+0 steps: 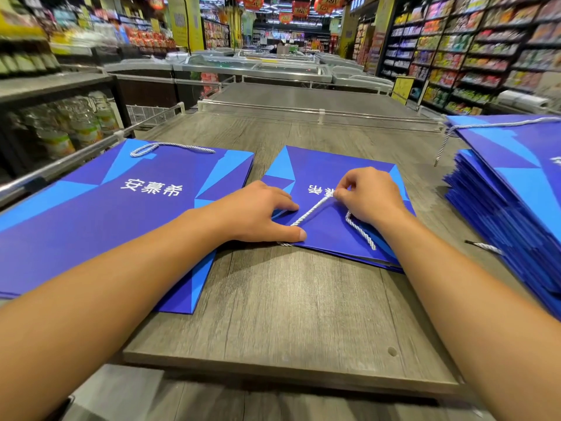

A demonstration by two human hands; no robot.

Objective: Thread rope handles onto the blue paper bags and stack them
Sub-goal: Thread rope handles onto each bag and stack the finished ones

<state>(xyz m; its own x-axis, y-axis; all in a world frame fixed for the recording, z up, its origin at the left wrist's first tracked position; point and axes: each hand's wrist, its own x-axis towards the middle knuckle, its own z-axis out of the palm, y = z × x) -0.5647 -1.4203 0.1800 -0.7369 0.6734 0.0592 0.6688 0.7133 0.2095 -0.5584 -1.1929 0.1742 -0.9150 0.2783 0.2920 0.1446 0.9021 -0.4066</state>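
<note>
A flat blue paper bag (321,165) lies in the middle of the wooden table, its mouth edge toward me. A white twisted rope (312,209) runs across it. My right hand (368,197) pinches the far end of that rope between thumb and fingers. My left hand (261,212) presses flat on the bag's near left corner, thumb beside the rope's lower end. A second stretch of the rope (361,230) curls out from under my right hand. To the left lies a blue bag (100,220) with a rope handle (170,147) fitted at its far edge.
A thick pile of flat blue bags (516,214) sits at the right, with a rope (501,124) on top and a loose rope end (484,247) at its base. A clear rail (318,112) borders the table's far edge. Store shelves stand around.
</note>
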